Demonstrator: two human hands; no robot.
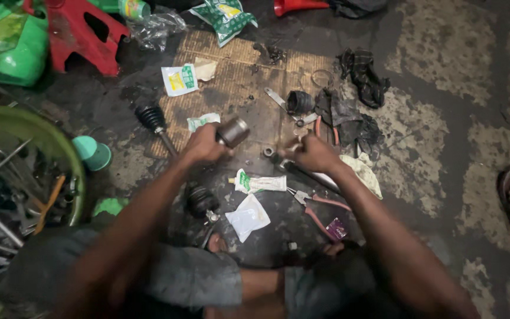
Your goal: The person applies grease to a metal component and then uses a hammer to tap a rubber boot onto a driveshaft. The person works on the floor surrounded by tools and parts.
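Left hand (203,146) clamped around a smooth grey metal cylinder (233,131), held above the ribbed cardboard sheet (237,77). Right hand (313,155) closed on a small metal part (293,143); its shape is hard to make out. Below, one squeezed white tube (261,183) and one pair of pink-handled pliers (320,207). Two black ribbed rubber boots (150,116) (200,201) on shafts, the nearer partly hidden. Greasy rags (349,121) to the right.

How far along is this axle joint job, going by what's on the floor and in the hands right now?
Looks mid-job. Done: the axle shaft lies stripped on the floor, a loose rubber boot sits apart, and a grease tube and opened sachets are out. In hand: the left hand holds a metal joint cup; the right hand grips a small part, too blurred to identify. Left: shaft, cup and boot remain separate, with the pliers lying idle.
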